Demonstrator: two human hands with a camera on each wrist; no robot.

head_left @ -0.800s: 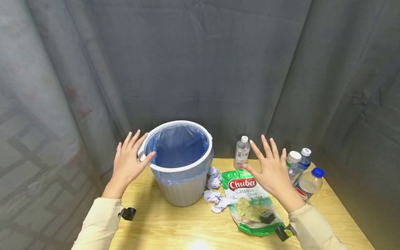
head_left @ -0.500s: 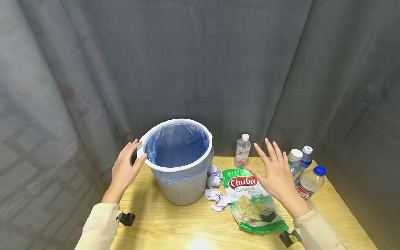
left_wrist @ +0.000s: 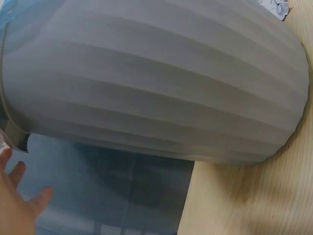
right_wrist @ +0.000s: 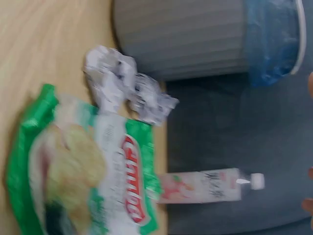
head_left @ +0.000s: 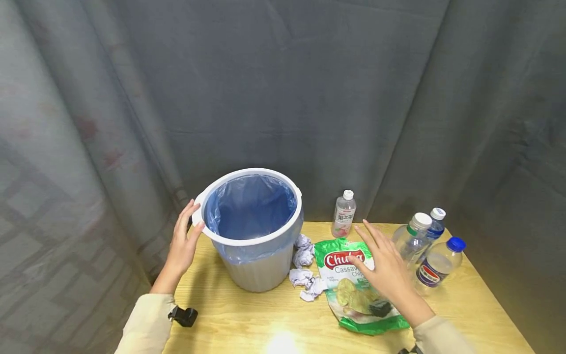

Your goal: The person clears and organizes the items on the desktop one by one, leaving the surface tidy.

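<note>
Left hand (head_left: 183, 243) flat-fingered against ribbed grey plastic bin (head_left: 256, 268), 9 o'clock. Right hand (head_left: 382, 268) spread, empty, over glossy green crinkled chip bag (head_left: 342, 290); crumpled white paper balls (head_left: 305, 270) between.

Green chip bag (head_left: 353, 280), seemingly flat

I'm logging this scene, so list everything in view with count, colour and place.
bin: one, white, blue liner, table's left.
paper balls: about three, white, crumpled, between bin and chip bag.
chip bag: one, green, lying flat, centre-right.
bottles: four, clear; one behind the chip bag, three at the right edge.
table: one, light wood.
curtain: grey, behind.
left hand: open, at the bin's rim.
right hand: open, over the chip bag.
</note>
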